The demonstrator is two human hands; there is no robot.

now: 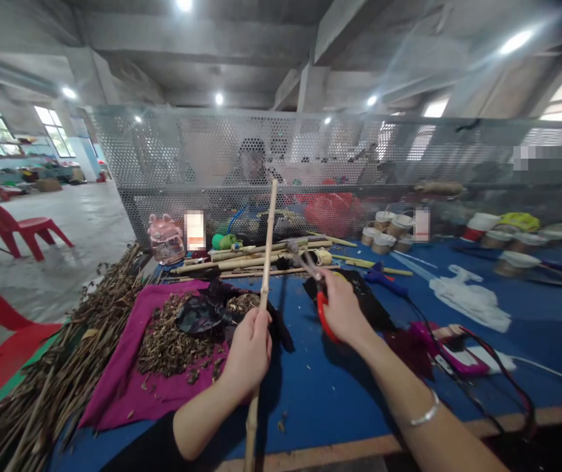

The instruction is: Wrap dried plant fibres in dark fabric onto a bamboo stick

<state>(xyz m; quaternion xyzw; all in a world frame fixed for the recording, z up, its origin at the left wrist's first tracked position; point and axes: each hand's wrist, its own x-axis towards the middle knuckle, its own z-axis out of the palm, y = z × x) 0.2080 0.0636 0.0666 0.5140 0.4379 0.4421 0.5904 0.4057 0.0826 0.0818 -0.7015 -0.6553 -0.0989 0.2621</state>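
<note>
My left hand (249, 351) is closed round a long pale bamboo stick (267, 252) and holds it nearly upright over the blue table (340, 393). The stick's lower end runs down past the table's front edge. My right hand (342, 308) grips red-handled pruning shears (310, 275), whose metal jaws point up and left, a little to the right of the stick. A silver bracelet (423, 414) sits on my right wrist. Below my left hand lies a magenta cloth (128, 387) with a heap of dry brown trimmings (173, 341).
Several cut bamboo pieces (251, 257) lie across the table's far side. A thick bundle of dark twigs (59, 380) lies at the left. A perforated metal screen (310, 157) stands behind, with a person beyond it. Tape rolls (384, 237), a phone (458, 357) with cable, and red chairs (20, 228) are around.
</note>
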